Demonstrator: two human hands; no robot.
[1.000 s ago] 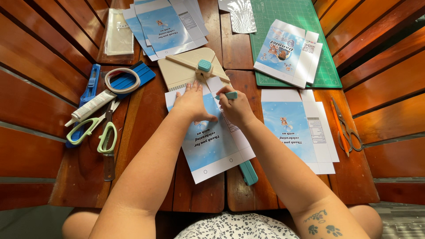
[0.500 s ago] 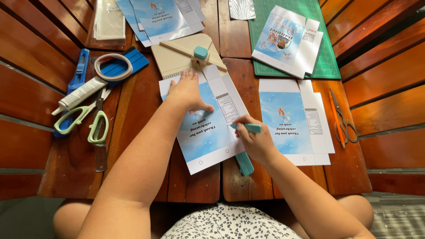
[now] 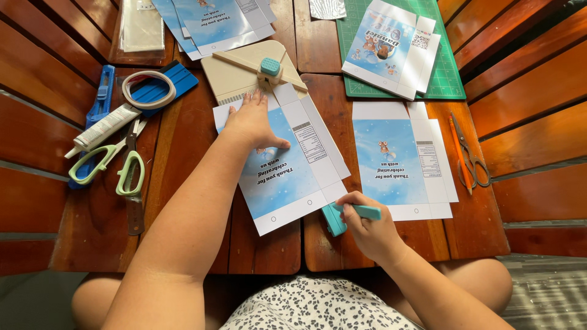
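Blue printed sheet (image 3: 287,174) lies on the wooden table (image 3: 183,140) under the beige paper trimmer (image 3: 251,70), pressed flat by the open left hand (image 3: 254,122), while the right hand (image 3: 370,229) grips a teal scoring tool (image 3: 358,211) at its lower corner.

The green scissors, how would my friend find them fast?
Start at the wooden table and look along its left side, left of the left hand pressing the blue sheet. The green scissors lie there below a white tube; their pale green handle loops differ from the metal scissors far right.
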